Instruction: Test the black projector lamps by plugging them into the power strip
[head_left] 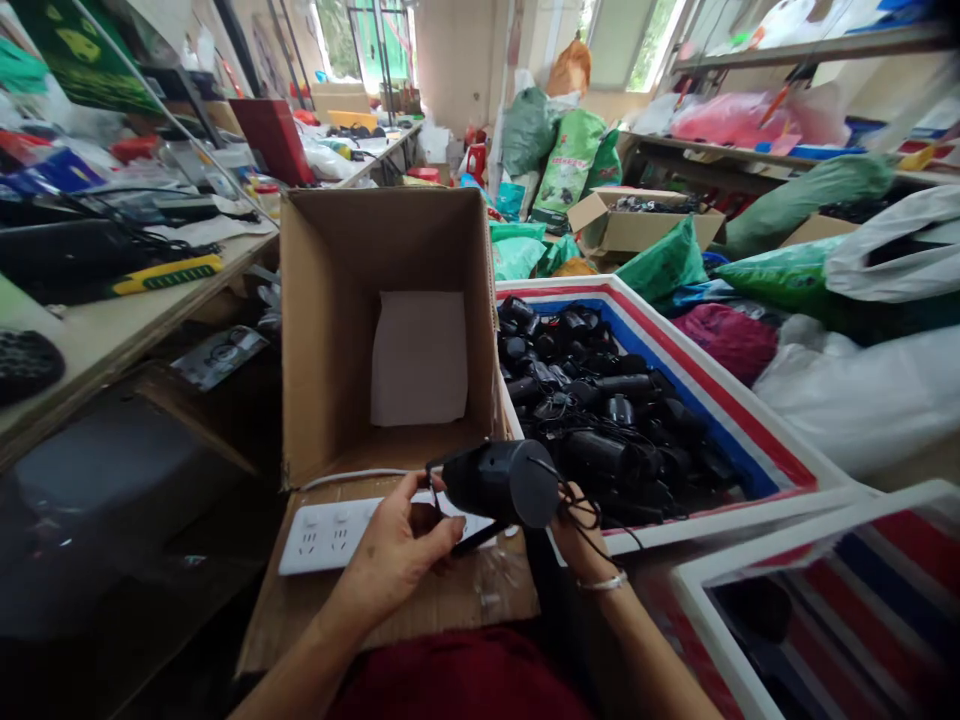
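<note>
My left hand (396, 545) is pinched on a thin black cord end just above a white power strip (330, 530) that lies on a cardboard flap. My right hand (574, 525) is mostly hidden behind a black cylindrical device (501, 482) that it holds up, with the device's cord looped over the wrist. An open cardboard box (330, 300) stands right behind, holding only a white sheet (420, 358). To the right a striped bin (720, 400) is full of similar black devices (600, 410).
A cluttered workbench (112, 320) runs along the left. A second striped bin (825, 600) sits at the lower right. Green and white sacks (810, 270), more boxes and shelves fill the back and right.
</note>
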